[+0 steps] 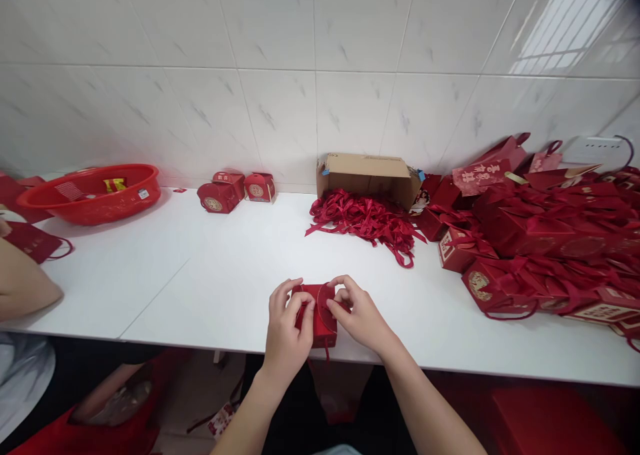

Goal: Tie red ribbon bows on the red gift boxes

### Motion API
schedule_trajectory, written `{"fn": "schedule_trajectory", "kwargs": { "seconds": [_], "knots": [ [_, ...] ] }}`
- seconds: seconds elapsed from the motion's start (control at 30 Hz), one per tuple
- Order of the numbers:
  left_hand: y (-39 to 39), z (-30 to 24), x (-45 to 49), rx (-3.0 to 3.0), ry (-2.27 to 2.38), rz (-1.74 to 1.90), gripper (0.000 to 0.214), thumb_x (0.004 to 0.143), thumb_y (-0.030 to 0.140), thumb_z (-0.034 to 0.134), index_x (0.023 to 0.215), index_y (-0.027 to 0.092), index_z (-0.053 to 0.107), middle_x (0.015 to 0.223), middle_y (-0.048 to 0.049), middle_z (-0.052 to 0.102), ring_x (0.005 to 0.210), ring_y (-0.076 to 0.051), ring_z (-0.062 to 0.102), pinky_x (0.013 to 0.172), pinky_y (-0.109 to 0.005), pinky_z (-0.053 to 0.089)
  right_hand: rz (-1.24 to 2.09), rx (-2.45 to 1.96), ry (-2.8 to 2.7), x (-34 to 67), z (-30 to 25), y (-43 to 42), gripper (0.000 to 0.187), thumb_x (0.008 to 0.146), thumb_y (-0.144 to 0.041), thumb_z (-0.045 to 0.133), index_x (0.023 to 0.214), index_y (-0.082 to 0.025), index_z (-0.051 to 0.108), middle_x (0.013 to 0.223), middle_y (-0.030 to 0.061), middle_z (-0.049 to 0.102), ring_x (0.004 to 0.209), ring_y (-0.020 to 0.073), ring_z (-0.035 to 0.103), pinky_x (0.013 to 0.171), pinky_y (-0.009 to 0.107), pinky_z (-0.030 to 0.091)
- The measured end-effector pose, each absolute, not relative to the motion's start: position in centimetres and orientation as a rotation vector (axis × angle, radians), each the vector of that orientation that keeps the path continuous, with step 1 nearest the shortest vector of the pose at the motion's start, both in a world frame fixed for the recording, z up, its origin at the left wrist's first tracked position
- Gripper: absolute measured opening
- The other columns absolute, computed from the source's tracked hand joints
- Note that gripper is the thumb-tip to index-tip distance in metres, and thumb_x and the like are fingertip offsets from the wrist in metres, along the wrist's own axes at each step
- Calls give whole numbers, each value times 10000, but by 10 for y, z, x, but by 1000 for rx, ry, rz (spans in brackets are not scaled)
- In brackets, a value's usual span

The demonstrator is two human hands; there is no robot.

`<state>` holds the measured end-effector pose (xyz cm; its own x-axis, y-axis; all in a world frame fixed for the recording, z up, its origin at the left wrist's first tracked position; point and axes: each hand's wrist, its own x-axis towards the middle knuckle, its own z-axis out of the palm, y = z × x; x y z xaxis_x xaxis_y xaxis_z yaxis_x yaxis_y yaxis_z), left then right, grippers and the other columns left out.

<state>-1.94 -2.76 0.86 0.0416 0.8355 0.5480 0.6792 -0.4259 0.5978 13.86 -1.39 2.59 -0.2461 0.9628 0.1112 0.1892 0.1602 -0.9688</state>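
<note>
A small red gift box (324,340) sits at the table's front edge, straight ahead of me. My left hand (290,322) is closed on its left side, thumb and index finger pinched at the top. On the opposite side, my right hand (361,314) grips the box's rounded flap (326,314) between thumb and fingers. A short red cord hangs from the front of the box. Some of the top is hidden by my fingers. Beyond the box lies a pile of red ribbons (363,215), spilling from an open cardboard box (367,165).
Many red gift boxes (550,228) are heaped on the right. Two small finished-looking boxes (223,194) stand by the tiled wall. A red plastic basin (100,198) holds yellow packets at the left, near another person's arm (27,285) and a red bag (35,240).
</note>
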Motion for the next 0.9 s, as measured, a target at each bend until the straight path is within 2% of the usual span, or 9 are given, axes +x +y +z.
{"fn": "schedule_trajectory", "kwargs": {
  "seconds": [0.1,0.27,0.37,0.5,0.6,0.67,0.77,0.83,0.9],
  "knots": [
    [-29,11,-20,2090,1559,1330,106,872,190,457,880,213,560,1145,-94,515,1182,-250,449,951,-430,437,1171,-1132,-1608,140,25,-14,167,828,-240,480,994,-225,470,581,-84,466,543,107,457,575,241,370],
    [-28,9,-21,2161,1552,1243,271,854,175,474,1100,250,559,1253,-93,462,1215,-261,420,961,-442,442,1176,-1117,-1599,138,27,-13,166,828,-246,484,992,-223,473,593,-79,483,550,108,460,571,241,375],
    [-27,7,-21,2241,1557,1291,230,829,157,509,1025,242,595,1249,-90,468,1209,-271,418,960,-454,441,1160,-1124,-1633,136,27,-13,165,836,-248,478,1000,-227,471,590,-81,477,544,107,458,562,238,373],
    [-27,7,-21,2245,1584,1351,140,833,141,508,886,222,609,1136,-82,532,1125,-252,485,899,-436,479,1083,-1188,-1700,137,26,-13,208,863,-289,466,1063,-234,482,615,-63,491,567,123,484,564,252,398],
    [-27,12,-21,2204,1554,1457,133,835,138,522,887,217,614,1088,-76,549,1070,-224,535,858,-393,503,889,-1253,-1723,140,26,-14,274,882,-348,466,1126,-246,538,879,33,587,848,181,568,788,350,454],
    [-25,18,-21,2203,1509,1559,137,822,131,549,893,219,627,1081,-70,555,1053,-213,554,855,-377,503,816,-1237,-1736,139,27,-14,300,896,-369,455,1155,-268,567,1121,82,549,1104,220,501,963,421,377],
    [-24,29,-19,2213,1462,1660,151,799,130,589,890,234,651,1076,-59,570,1042,-210,566,866,-372,491,922,-1098,-1741,133,32,-13,237,899,-363,464,1033,-264,632,1233,77,514,1231,222,428,1032,429,325],
    [-25,35,-19,2185,1467,1673,141,794,149,602,889,239,656,1074,-56,576,1048,-213,564,881,-376,482,979,-994,-1674,130,37,-11,183,877,-351,510,877,-230,647,1188,72,557,1179,215,483,1012,401,359],
    [-28,38,-21,2135,1512,1586,174,799,186,603,960,240,640,1094,-64,573,1070,-222,552,906,-390,471,984,-918,-1550,134,46,-10,163,862,-338,542,815,-211,632,1076,68,614,1058,204,560,950,379,415]
  ]
}}
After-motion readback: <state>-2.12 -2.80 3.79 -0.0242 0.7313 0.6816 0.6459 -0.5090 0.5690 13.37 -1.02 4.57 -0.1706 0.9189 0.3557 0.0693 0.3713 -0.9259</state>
